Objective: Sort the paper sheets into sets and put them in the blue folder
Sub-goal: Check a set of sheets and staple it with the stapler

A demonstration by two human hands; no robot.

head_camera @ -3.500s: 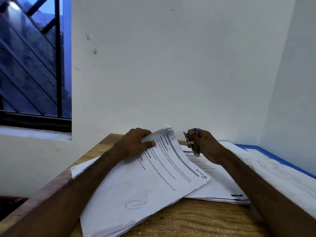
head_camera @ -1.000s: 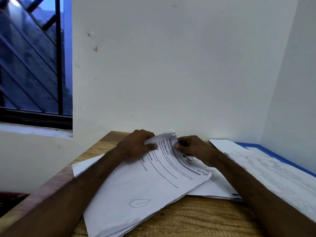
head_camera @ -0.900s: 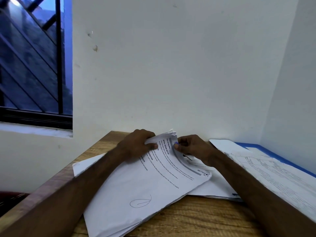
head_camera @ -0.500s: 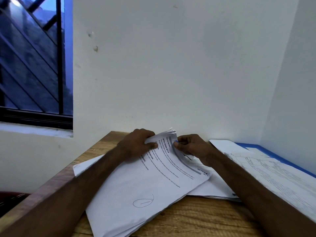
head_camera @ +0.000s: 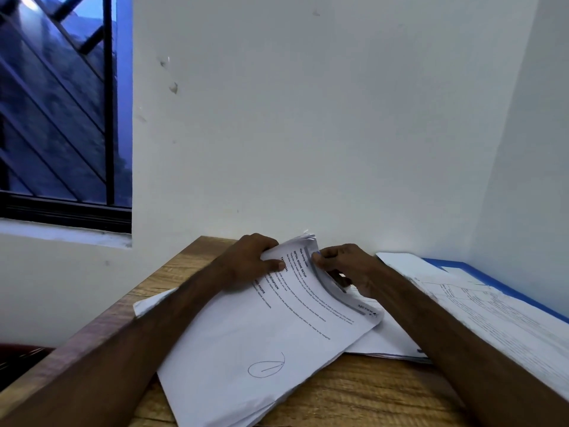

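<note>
Head view: on the table [head_camera: 354, 396], the paper stack [head_camera: 261, 334] lies at 6 o'clock (top sheet printed). The left hand [head_camera: 252, 260] holds its far corner in a closed grip; the right hand [head_camera: 341, 266] pinches the curled edge. The blue folder [head_camera: 480, 272] lies at 3 o'clock.

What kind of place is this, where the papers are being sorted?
Probably a desk corner in a home or small office: a wooden table against bare white walls, a barred window, and printed sheets beside a blue folder.
</note>
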